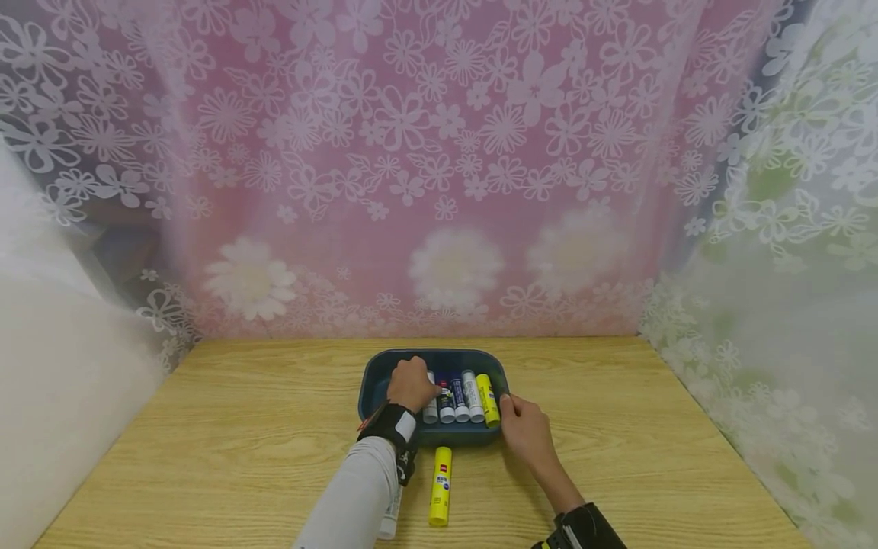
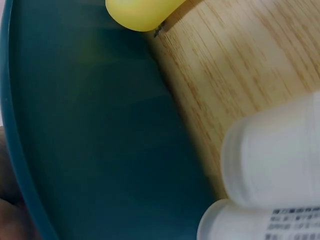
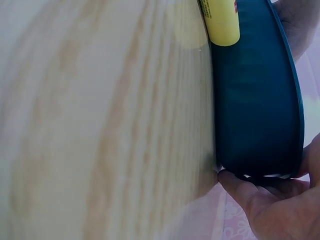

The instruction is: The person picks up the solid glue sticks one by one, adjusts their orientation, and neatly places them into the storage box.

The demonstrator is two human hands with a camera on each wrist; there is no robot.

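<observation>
A dark blue tray (image 1: 446, 438) stands on the table with several glue sticks side by side in it, among them a yellow one (image 1: 488, 400), a white one (image 1: 472, 396) and blue-labelled ones (image 1: 459, 398). My left hand (image 1: 411, 383) reaches over the wall into the tray's left part, thumb beside the leftmost visible white stick (image 1: 430, 412); its fingertips are hidden, so I cannot tell what they hold. With my right hand (image 1: 528, 431) I grip the tray's right end; in the right wrist view, thumb and fingers close round that end (image 3: 260, 167).
In front of the tray a yellow glue stick (image 1: 440, 486) lies on the wooden table (image 1: 604, 435). A white glue stick (image 1: 389, 522) is partly covered by the left forearm; the left wrist view shows two white sticks (image 2: 280, 155) there. Floral curtains (image 1: 439, 191) surround the table.
</observation>
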